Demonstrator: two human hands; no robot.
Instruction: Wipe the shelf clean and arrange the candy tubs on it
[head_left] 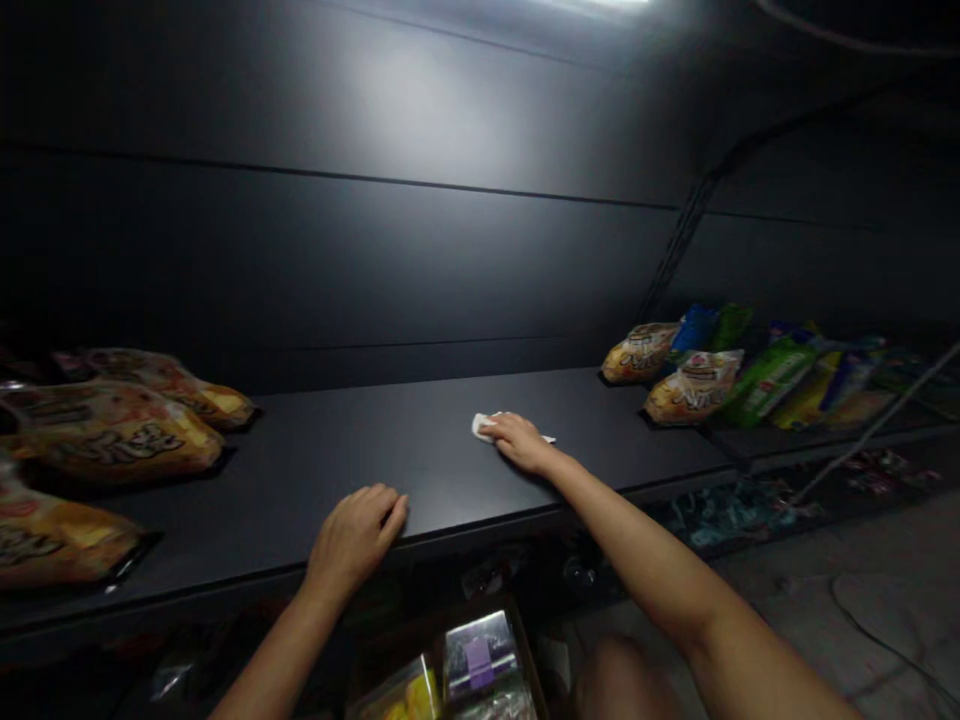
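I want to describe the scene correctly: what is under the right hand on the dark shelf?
A small white cloth lies flat on the dark shelf under the right hand. Only its edges show at both sides; the middle is covered by the fingers.

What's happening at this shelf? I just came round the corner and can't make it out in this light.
A person is leaning over a dark shelf. Their right hand presses a small white cloth flat against the bare middle of the shelf. Their left hand rests on the front edge, holding nothing. Yellow snack bags lie at the left end, and more snack packets in yellow, green and blue sit to the right. Below, between the arms, a box of packaged goods shows.
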